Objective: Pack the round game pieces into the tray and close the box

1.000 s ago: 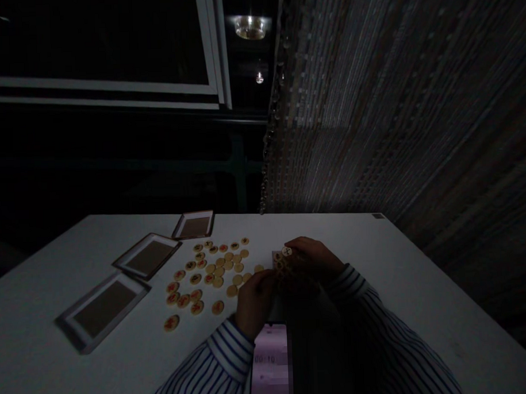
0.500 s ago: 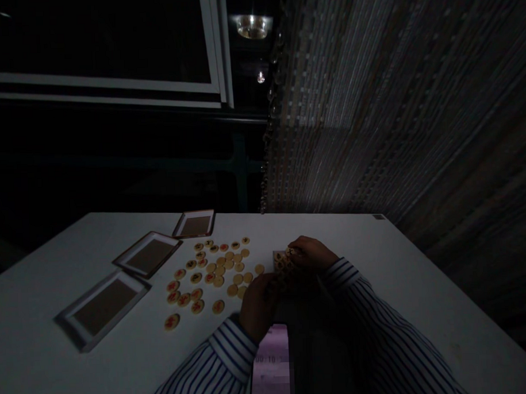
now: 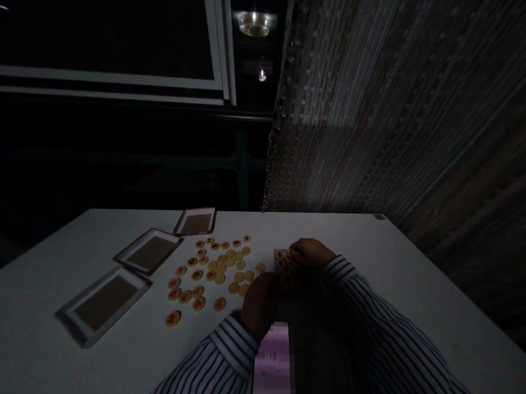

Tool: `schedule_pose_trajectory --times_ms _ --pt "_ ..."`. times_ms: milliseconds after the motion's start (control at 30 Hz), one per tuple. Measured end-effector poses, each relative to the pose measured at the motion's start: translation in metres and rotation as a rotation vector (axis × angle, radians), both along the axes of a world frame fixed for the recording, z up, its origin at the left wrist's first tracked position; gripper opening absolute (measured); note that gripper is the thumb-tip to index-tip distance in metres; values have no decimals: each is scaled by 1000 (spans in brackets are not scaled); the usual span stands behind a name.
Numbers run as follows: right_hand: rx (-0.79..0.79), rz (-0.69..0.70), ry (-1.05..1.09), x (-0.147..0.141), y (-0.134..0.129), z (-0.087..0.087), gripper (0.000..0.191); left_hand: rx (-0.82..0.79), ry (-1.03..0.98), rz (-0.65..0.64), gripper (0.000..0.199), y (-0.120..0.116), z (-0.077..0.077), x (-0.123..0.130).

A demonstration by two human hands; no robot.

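A small box holding several round wooden pieces stands right of the table's middle, in dim light. My right hand is at the box's upper right, its fingers closed on a round piece. At the box's lower left is my left hand, seen from the back; its fingertips are dark and what they hold cannot be made out. Left of the box, many round pieces lie scattered, some with red or black characters, others with plain faces up.
Three shallow open trays or lids lie on the left of the white table. A lit phone is at the near edge, below my left hand. A bead-string curtain hangs behind at the right.
My right hand has shifted slightly at the box's upper right, and my left hand stays at its lower left. The view has moved a little.
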State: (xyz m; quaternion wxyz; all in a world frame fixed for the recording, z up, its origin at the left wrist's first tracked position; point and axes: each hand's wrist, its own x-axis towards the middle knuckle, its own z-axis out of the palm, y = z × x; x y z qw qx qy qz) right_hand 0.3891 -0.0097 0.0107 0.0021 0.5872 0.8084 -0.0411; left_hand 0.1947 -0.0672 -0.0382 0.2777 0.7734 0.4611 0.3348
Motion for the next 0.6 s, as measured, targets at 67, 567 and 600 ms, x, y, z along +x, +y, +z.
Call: schedule_pose_trajectory --times_ms 67,567,600 --pt "-11 -2 -13 -1 0 1 30 2 -4 -8 25 0 0 0" --pt "-42 -4 -59 -5 -2 6 29 27 -33 -16 24 -1 -1 -2" --pt "-46 -3 -58 -5 -2 6 29 29 -33 -17 24 -1 -2 -2"
